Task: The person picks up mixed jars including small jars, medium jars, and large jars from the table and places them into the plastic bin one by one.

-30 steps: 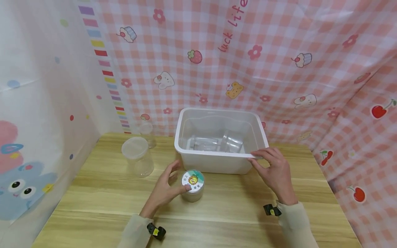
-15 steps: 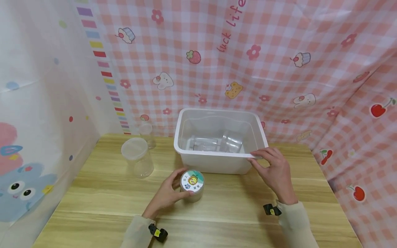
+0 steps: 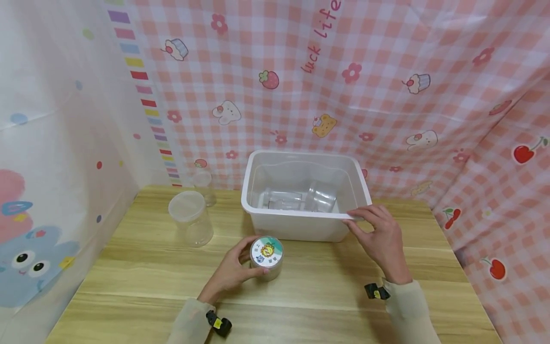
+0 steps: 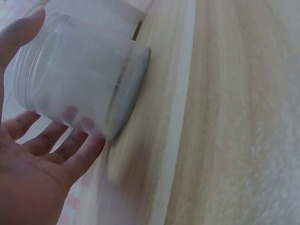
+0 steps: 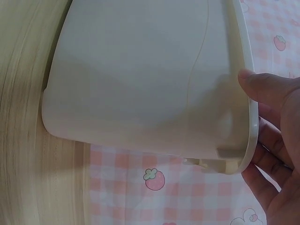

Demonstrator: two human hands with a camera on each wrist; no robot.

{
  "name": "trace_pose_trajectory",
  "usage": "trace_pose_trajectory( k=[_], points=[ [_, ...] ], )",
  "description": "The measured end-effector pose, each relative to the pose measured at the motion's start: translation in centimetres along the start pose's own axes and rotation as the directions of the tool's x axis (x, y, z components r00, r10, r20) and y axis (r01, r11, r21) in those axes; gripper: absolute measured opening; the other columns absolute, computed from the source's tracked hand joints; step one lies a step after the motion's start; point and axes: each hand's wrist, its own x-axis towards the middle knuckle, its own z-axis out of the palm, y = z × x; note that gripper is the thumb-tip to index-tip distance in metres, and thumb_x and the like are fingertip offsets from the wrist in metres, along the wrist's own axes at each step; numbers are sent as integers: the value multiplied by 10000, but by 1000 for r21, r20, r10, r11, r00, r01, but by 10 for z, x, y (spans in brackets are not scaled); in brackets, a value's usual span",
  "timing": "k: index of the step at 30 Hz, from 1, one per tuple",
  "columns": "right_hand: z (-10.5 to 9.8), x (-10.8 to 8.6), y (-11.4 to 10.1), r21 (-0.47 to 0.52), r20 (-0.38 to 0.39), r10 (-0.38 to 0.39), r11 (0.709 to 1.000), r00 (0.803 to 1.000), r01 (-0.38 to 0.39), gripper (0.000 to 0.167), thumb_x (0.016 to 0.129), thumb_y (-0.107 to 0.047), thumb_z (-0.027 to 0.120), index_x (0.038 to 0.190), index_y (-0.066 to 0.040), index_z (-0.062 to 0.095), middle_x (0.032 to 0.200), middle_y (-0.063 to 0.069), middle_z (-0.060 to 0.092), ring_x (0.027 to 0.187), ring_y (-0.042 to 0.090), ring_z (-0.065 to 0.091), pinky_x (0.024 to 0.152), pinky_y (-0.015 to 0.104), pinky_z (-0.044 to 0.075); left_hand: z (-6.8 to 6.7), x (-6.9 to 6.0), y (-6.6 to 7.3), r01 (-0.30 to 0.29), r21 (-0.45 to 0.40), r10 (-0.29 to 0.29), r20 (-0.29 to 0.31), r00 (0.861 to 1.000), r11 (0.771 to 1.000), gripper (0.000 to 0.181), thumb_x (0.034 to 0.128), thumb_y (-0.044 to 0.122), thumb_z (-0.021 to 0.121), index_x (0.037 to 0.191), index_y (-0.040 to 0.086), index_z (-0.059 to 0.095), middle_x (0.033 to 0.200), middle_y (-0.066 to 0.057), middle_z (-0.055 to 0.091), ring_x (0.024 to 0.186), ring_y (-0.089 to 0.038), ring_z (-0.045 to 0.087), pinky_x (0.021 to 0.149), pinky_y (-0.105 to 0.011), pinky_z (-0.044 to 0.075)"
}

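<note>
A clear plastic jar (image 3: 267,271) with a printed sunflower label on its top stands upright on the table in front of the bin. My left hand (image 3: 235,268) holds it from the left, thumb at the near side and fingers at the far side. In the left wrist view, the fingertips show through the jar's clear wall (image 4: 89,79). At the front right corner of the white plastic bin (image 3: 296,225), my right hand (image 3: 384,239) grips the rim between thumb and fingers, as the right wrist view also shows. Clear containers (image 3: 322,197) lie on their sides inside the bin.
Left of the bin, a larger clear jar (image 3: 197,231) with a frosted lid stands upright on the wooden table (image 3: 309,306). Behind it is a slim clear container (image 3: 206,188). A pink checked cloth (image 3: 279,110) hangs close behind the bin.
My left hand has moved slightly right and closed round the labelled jar, its fingers now at the far side. My right hand and the bin have stayed in place.
</note>
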Motion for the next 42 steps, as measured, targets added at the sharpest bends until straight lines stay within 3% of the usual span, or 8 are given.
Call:
trace_pose_trajectory(
  k=[6, 16, 23, 28, 34, 42],
  points=[
    [0, -1, 0, -3, -5, 3, 1000, 1000, -3, 226, 758, -154, 918, 954, -131, 808, 960, 10, 768, 876, 176, 607, 740, 172, 452, 2, 0, 5, -4, 23, 4, -8, 1000, 1000, 828, 752, 206, 926, 1465, 181, 505, 1412, -80, 608, 1285, -249, 588, 1115, -362, 487],
    [1, -1, 1, -24, 9, 18, 1000, 1000, -17, 231, 766, -177, 915, 966, -138, 808, 980, 10, 769, 892, 174, 616, 747, 160, 460, -1, -3, 22, -73, 92, 76, -37, 996, 993, 827, 718, 246, 947, 1438, 236, 541, 1362, -33, 643, 1243, -245, 610, 1095, -482, 489],
    [1, -2, 1, -20, 0, 11, 1000, 1000, -11, 231, 760, -179, 918, 960, -139, 810, 976, 12, 770, 895, 181, 624, 750, 142, 451, -5, -6, 36, -129, 145, 136, -41, 990, 981, 831, 706, 277, 953, 1431, 265, 546, 1353, 14, 642, 1252, -258, 599, 1064, -470, 513],
    [2, -3, 1, -15, 0, 9, 1000, 1000, -9, 229, 762, -173, 916, 961, -132, 809, 981, 20, 772, 887, 177, 617, 741, 126, 437, -11, -8, 47, -194, 173, 203, -39, 978, 966, 819, 710, 297, 953, 1421, 296, 548, 1343, 40, 641, 1244, -246, 601, 1044, -469, 531],
    [2, -3, 0, -15, 1, 15, 1000, 1000, -15, 231, 766, -178, 914, 963, -124, 807, 984, 26, 770, 893, 181, 621, 738, 111, 428, -18, -8, 62, -282, 219, 296, -31, 955, 934, 819, 724, 295, 947, 1436, 279, 542, 1332, 51, 652, 1220, -165, 612, 1006, -436, 562],
    [2, -2, 1, -15, 0, 16, 1000, 1000, -16, 232, 765, -173, 915, 968, -139, 809, 983, 13, 770, 900, 180, 623, 732, 138, 441, -22, -6, 80, -353, 246, 364, -1, 931, 903, 841, 728, 270, 942, 1459, 234, 528, 1365, 22, 642, 1225, -185, 613, 1010, -441, 566]
  ],
)
